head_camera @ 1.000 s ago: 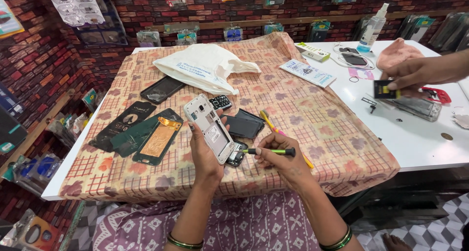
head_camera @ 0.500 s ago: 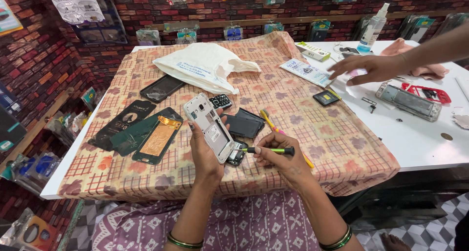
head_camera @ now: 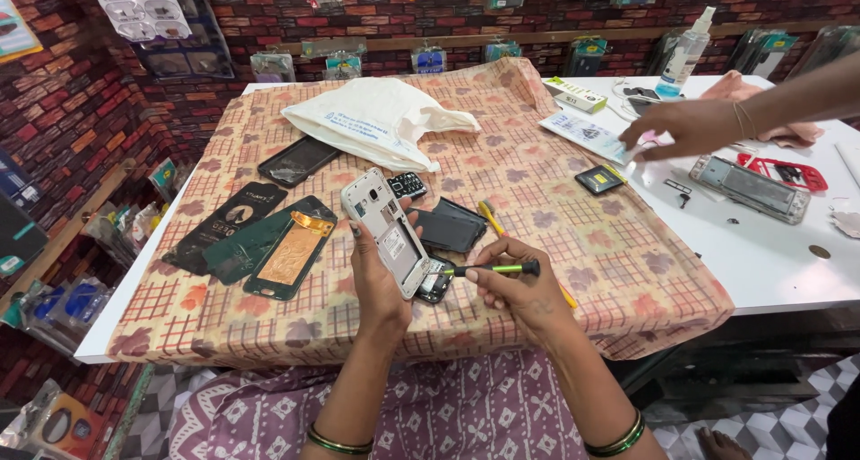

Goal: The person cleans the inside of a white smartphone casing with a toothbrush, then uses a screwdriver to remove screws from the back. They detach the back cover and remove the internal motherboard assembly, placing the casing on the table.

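Co-worker's hand (head_camera: 694, 127) farther right; opened phone (head_camera: 388, 231) in left grip (head_camera: 381, 276).

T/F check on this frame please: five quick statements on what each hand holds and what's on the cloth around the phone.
1. The left hand holds a white opened phone with its back side up. True.
2. The right hand holds a pair of scissors. False: it holds a green-handled screwdriver, tip pointed toward the phone's lower end.
3. A white cloth bag lies on the patterned tablecloth beyond the phone. True.
4. Another person's hand is gripping the phone. False: it reaches over the white table at the right, well apart from the phone.
5. A clear spray bottle stands upright at the table's far edge. True.
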Demonstrator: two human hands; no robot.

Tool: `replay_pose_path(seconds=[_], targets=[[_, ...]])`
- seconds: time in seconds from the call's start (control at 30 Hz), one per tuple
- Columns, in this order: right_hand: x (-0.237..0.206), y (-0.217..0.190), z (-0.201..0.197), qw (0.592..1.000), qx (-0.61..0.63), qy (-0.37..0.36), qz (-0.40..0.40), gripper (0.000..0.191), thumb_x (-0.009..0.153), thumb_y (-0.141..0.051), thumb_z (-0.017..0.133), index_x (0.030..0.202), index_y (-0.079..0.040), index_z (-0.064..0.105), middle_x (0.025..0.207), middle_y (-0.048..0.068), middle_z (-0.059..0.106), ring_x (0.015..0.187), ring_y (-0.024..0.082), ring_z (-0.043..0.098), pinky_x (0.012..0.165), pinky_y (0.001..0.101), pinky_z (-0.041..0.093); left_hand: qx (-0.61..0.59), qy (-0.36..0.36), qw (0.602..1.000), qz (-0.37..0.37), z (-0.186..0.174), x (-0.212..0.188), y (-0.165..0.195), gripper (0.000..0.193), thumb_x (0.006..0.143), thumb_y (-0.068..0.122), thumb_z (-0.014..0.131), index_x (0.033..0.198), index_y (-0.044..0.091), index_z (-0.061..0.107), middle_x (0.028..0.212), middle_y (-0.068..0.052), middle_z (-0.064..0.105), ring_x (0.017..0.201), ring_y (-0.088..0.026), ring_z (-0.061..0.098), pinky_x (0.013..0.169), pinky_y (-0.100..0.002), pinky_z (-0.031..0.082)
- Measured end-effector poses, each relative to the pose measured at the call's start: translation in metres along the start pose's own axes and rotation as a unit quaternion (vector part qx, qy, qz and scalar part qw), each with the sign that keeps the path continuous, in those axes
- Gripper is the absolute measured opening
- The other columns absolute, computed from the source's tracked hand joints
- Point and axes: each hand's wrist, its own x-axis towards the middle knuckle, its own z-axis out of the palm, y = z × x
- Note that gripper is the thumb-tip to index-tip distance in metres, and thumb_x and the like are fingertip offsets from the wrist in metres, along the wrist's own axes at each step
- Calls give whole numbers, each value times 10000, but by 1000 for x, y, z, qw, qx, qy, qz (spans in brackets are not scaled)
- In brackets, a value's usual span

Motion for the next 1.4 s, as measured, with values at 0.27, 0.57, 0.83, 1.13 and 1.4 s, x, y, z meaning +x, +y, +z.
replay_pose_path(seconds=[0.27, 0.57, 0.83, 1.13, 1.4], targets=[[3, 1, 2, 999, 30, 29, 18, 180, 895, -170, 762, 934, -15, 679, 666, 47, 640, 496, 84, 538, 451, 232, 431, 12, -4, 1000, 5, 1, -1, 0, 721, 1046, 554, 315, 1541, 33, 368, 1406, -165, 606, 1270, -250, 604, 1072, -396, 518], [2, -4, -6, 999, 8, -14, 42, 164, 849, -111, 776, 913, -7, 667, 659, 107, 710, 514, 122, 636, 471, 250, 515, 19, -5, 1000, 12, 2, -1, 1, 730, 1037, 566, 319, 1547, 45, 358, 1405, -164, 604, 1276, -247, 604, 1072, -395, 520], [3, 0, -5, 1000, 9, -14, 22, 203, 889, -151, 780, 983, 22, 729, 719, 51, 677, 584, 96, 632, 537, 239, 533, 12, -5, 1000, 8, 1, 0, -1, 740, 1039, 574, 321, 1545, 36, 365, 1411, -167, 604, 1284, -248, 606, 1075, -385, 525], [2, -9, -1, 999, 2, -11, 53, 169, 898, -124, 734, 938, 10, 639, 676, 125, 723, 544, 151, 675, 501, 248, 545, 1, -10, 1000, 10, 3, -2, 1, 725, 1047, 555, 330, 1559, 42, 344, 1412, -170, 599, 1271, -249, 601, 1069, -385, 518], [3, -1, -9, 999, 15, -48, 20, 187, 858, -70, 768, 1007, 21, 700, 801, 74, 728, 698, 119, 714, 597, 240, 580, 9, -7, 1000, 17, 1, 0, -2, 747, 1043, 573, 328, 1550, 26, 359, 1403, -168, 610, 1267, -252, 609, 1068, -394, 521]])
